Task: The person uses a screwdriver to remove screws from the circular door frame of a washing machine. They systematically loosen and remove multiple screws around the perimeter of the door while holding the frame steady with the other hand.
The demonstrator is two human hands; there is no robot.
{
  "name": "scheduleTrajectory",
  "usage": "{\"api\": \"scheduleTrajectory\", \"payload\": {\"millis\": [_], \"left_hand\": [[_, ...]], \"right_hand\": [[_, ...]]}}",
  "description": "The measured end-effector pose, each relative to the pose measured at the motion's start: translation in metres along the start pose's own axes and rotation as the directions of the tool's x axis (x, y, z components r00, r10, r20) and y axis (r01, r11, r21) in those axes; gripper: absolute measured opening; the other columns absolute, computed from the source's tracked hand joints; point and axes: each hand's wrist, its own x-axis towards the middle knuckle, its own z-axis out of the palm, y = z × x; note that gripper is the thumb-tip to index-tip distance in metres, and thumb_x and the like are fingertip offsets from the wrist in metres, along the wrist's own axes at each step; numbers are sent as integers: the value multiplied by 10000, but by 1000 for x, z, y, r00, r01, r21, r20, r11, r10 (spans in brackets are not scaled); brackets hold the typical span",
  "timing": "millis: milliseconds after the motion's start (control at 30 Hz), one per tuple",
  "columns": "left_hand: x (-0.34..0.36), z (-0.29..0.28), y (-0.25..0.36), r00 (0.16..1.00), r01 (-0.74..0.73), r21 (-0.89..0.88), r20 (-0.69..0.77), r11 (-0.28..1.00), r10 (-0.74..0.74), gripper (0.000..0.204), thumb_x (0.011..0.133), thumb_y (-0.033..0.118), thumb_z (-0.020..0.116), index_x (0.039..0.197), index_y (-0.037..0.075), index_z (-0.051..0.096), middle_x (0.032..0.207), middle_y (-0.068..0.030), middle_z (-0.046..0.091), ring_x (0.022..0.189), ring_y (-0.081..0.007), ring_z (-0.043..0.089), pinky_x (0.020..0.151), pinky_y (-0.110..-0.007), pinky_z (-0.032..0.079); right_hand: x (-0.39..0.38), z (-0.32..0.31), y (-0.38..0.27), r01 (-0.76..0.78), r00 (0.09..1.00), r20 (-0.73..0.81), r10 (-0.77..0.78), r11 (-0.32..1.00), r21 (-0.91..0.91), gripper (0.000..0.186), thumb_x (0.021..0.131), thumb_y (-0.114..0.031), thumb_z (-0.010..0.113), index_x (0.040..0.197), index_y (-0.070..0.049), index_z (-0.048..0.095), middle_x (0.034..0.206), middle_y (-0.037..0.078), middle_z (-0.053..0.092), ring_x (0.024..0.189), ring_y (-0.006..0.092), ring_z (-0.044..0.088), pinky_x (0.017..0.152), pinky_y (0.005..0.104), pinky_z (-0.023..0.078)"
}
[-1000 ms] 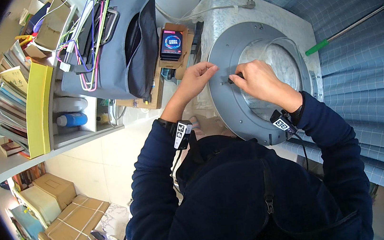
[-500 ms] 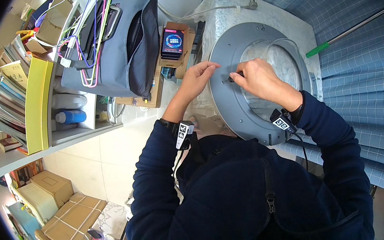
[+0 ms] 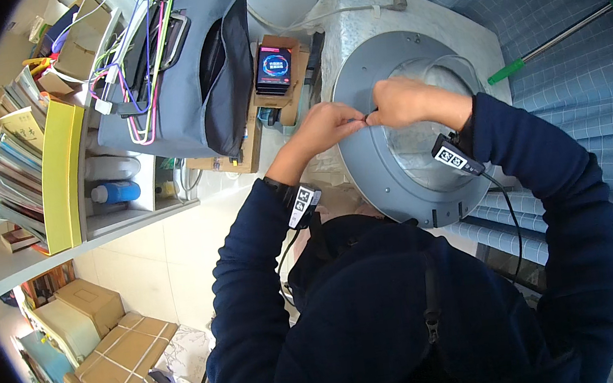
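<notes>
A round grey ring (image 3: pixel 369 168) with a clear glass bowl in its middle (image 3: pixel 426 169) lies on a pale marbled, box-shaped surface (image 3: pixel 346 14). At the ring's upper left, my left hand (image 3: pixel 325 128) has its fingertips pinched beside those of my right hand (image 3: pixel 403 103), around a small dark item that is mostly hidden. My right hand curls over that item from the right. What my left fingers hold is too small and covered to make out.
Left: a grey fabric bag (image 3: pixel 213 19) with coloured hangers, a small carton (image 3: pixel 273 73), shelves of books and a yellow file (image 3: pixel 60 176), cardboard boxes (image 3: pixel 121 367). Right: blue checked curtain (image 3: pixel 565 114) and a green-handled pole (image 3: pixel 506 71).
My right hand has moved up, its forearm swinging out to the right and turning flatter. My left hand has moved forward and right, so the fingertips of both hands now meet.
</notes>
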Motion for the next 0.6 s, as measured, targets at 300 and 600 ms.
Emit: {"api": "scheduleTrajectory", "payload": {"millis": [300,600], "left_hand": [[7,-1,-12,991,-95,152,106,984,79,202,823,278,677,915,104,723,867,-99,686,817,-326,636,702,-397,497],[-1,-11,-14,1000,13,-69,24,998,-11,244,918,214,614,1057,30,694,846,-131,686,772,-199,635,710,-306,485]], "right_hand": [[-4,-6,-18,-3,992,124,22,989,-148,305,778,-318,722,896,-37,729,896,205,695,860,349,684,753,421,546],[-4,-16,-8,3,991,133,9,996,-86,343,807,-331,704,791,12,704,705,221,649,703,369,650,672,449,511]]}}
